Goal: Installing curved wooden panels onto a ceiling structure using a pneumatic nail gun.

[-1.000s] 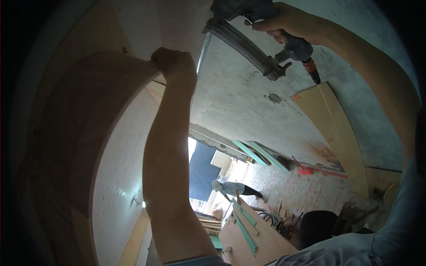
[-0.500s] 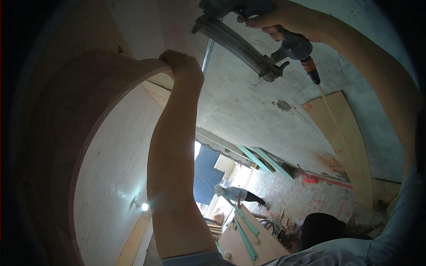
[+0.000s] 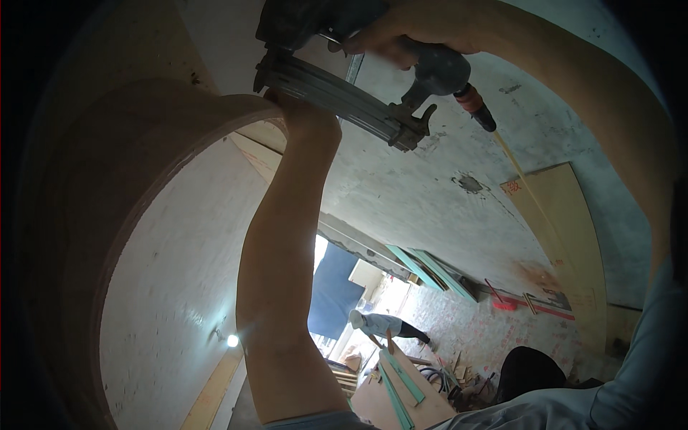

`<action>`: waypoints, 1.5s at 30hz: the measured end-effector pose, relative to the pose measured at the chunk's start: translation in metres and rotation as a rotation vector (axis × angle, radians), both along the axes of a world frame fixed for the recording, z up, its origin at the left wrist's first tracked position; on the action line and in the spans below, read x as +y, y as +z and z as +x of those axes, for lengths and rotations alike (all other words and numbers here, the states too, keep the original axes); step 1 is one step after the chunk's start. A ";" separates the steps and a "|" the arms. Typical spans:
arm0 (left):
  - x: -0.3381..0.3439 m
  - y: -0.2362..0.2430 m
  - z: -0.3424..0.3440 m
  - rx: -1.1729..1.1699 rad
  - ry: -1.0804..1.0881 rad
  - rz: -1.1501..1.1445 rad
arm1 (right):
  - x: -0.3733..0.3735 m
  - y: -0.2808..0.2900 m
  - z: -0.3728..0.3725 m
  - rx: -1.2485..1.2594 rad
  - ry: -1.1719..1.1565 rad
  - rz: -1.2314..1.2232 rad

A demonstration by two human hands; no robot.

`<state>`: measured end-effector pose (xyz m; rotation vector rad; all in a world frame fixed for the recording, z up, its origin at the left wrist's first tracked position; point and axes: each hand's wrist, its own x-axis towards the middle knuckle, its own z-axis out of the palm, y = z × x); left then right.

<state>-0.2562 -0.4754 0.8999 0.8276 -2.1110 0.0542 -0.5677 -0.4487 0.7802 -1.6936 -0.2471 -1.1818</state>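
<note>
I look up at a ceiling. My right hand (image 3: 412, 32) grips a dark pneumatic nail gun (image 3: 337, 79) with a long metal magazine and an orange hose fitting. Its nose sits against the rim of a curved plywood arch (image 3: 143, 122). My left hand (image 3: 308, 118) reaches up and presses on that rim right under the gun; its fingers are mostly hidden behind the magazine.
A grey concrete ceiling (image 3: 444, 208) spans the middle. A flat wooden panel (image 3: 566, 236) lies at the right. Far off another person (image 3: 376, 324) bends over, near boards and green strips (image 3: 401, 376). A small lamp (image 3: 232, 340) glows at lower left.
The nail gun has swung left and closer, now over my left hand at the arch rim. My left hand stays on the rim while the view has shifted.
</note>
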 end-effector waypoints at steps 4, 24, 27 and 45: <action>0.013 -0.015 -0.030 0.391 -0.074 0.210 | -0.014 -0.001 0.003 -0.001 0.073 -0.008; -0.025 0.008 0.012 -0.068 0.252 -0.122 | -0.020 0.011 0.008 0.012 0.182 -0.002; -0.028 0.003 0.001 -0.241 0.418 -0.256 | -0.028 0.012 0.008 0.069 0.249 -0.042; 0.023 -0.019 -0.047 -1.231 1.352 -0.971 | -0.030 -0.024 0.014 -0.087 -0.067 0.041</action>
